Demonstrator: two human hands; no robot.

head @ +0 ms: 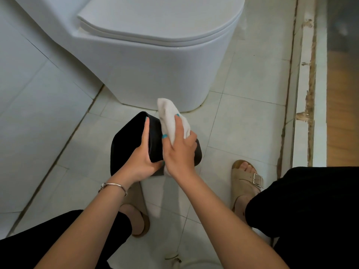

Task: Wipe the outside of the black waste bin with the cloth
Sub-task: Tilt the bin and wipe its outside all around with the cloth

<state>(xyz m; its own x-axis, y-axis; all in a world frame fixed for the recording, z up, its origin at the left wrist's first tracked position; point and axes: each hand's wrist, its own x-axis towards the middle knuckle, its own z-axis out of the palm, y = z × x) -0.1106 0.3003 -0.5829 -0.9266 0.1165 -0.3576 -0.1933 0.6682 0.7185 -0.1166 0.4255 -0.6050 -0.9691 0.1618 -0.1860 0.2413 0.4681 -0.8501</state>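
Right hand (179, 150) has the white cloth (171, 117) bunched in its fingers, pressed onto the black waste bin (126, 144). Left hand (140, 162) grips the bin's rim, thumb inside. Bin's tilted off the tile floor (242, 117), just in front of the toilet (155, 61) base.

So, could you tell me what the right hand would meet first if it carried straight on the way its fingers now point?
Probably the base of the white toilet. The right hand, gripping the white cloth against the black waste bin, points up the picture toward it; only floor tile lies between, though depth is unclear.
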